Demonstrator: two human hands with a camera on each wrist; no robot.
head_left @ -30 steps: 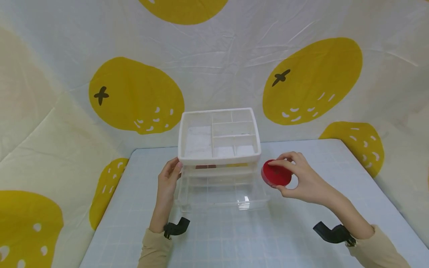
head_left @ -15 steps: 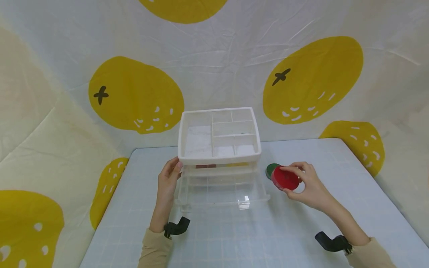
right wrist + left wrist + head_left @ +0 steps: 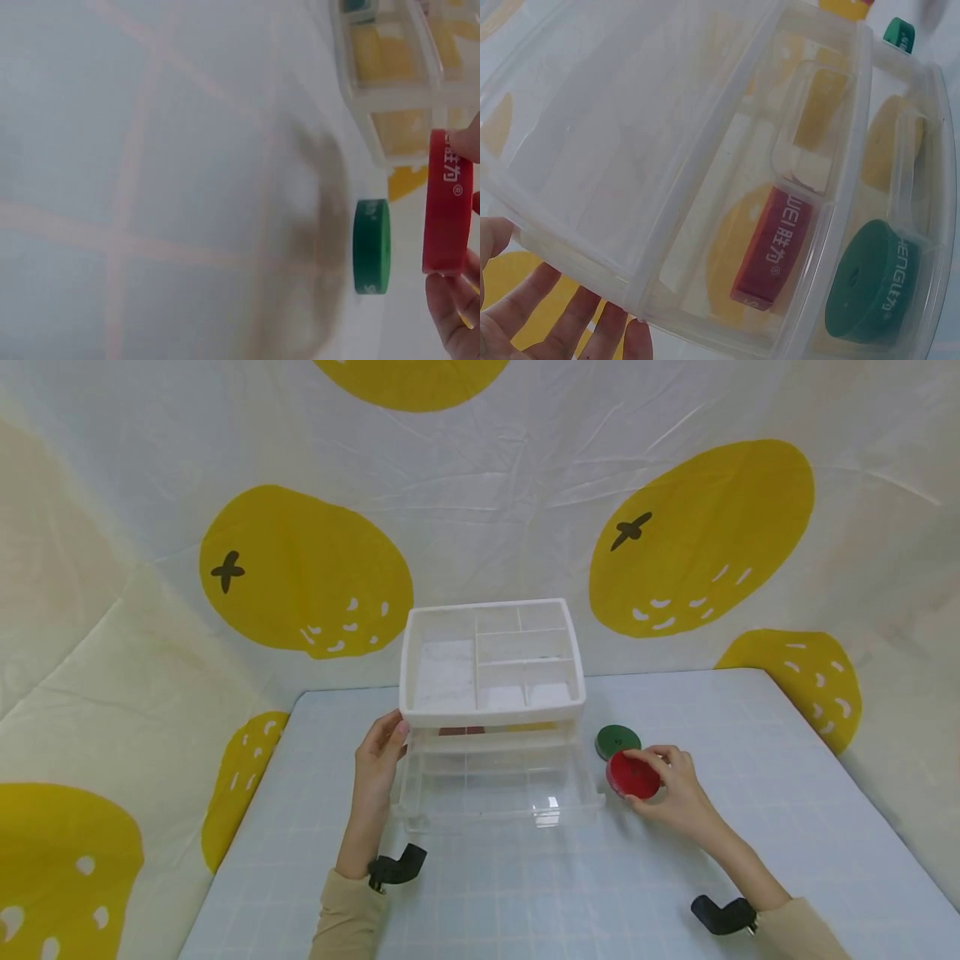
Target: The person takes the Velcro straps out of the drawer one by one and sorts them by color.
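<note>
My right hand (image 3: 678, 797) pinches a red roll of electrical tape (image 3: 633, 775) by its rim, tilted, thumb below and fingers above. Printed lettering runs round the edge of this roll in the right wrist view. Just beyond it, a green tape roll (image 3: 618, 742) lies flat on the table. My left hand (image 3: 378, 760) rests against the left side of a drawer organizer (image 3: 491, 718), its fingertips along the plastic in the left wrist view. Through the clear plastic show a dark red tape roll (image 3: 774, 251) and another green roll (image 3: 874, 285).
The organizer's white top tray (image 3: 442, 677) is divided into several compartments. A clear lower drawer (image 3: 495, 793) juts out toward me. All stand on a pale checked tablecloth (image 3: 525, 893), with a fruit-print cloth (image 3: 495, 510) behind.
My right hand has moved toward me and slightly right with the red tape roll, uncovering the green roll on the table. My left hand stays at the organizer's side.
</note>
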